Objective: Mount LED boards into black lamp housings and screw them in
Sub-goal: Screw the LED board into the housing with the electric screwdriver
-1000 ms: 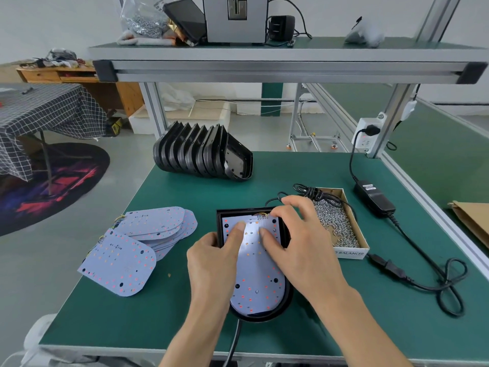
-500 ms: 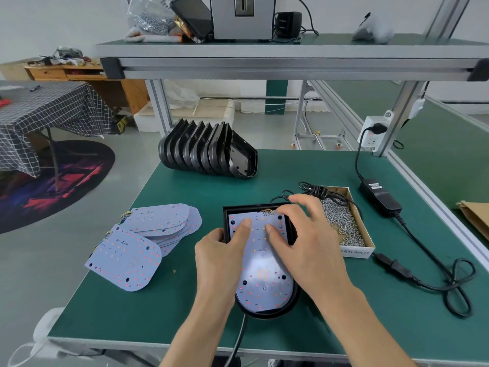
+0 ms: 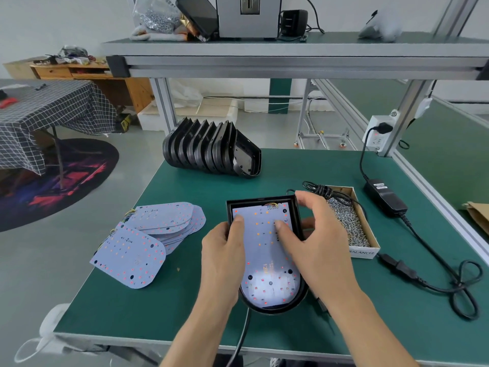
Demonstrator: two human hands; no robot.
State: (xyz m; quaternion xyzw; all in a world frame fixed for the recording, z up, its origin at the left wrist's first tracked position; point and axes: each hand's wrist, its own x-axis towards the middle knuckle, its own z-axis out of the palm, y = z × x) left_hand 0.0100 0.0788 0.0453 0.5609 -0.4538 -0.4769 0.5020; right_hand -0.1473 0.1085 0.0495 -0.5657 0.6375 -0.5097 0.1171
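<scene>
A black lamp housing [image 3: 260, 202] lies flat on the green bench in front of me. A pale LED board [image 3: 264, 255] with small red and orange dots sits inside it. My left hand [image 3: 221, 255] holds the housing's left wall, its thumb pressing on the board's far left corner. My right hand [image 3: 321, 242] arches over the right wall, one fingertip pressing on the board and the thumb outside the wall. A black cable [image 3: 241, 336] leaves the housing's near, rounded end.
Loose LED boards [image 3: 148, 242] are piled at the left. A row of black housings [image 3: 209, 152] stands on edge at the back. A cardboard box of screws [image 3: 348, 223] sits right of my hand, with a power adapter [image 3: 385, 198], its cable [image 3: 449, 283] and a wall socket [image 3: 378, 131] beyond.
The board has settled flatter into the housing. My left thumb slid to the far left corner and my right fingers shifted toward the right wall.
</scene>
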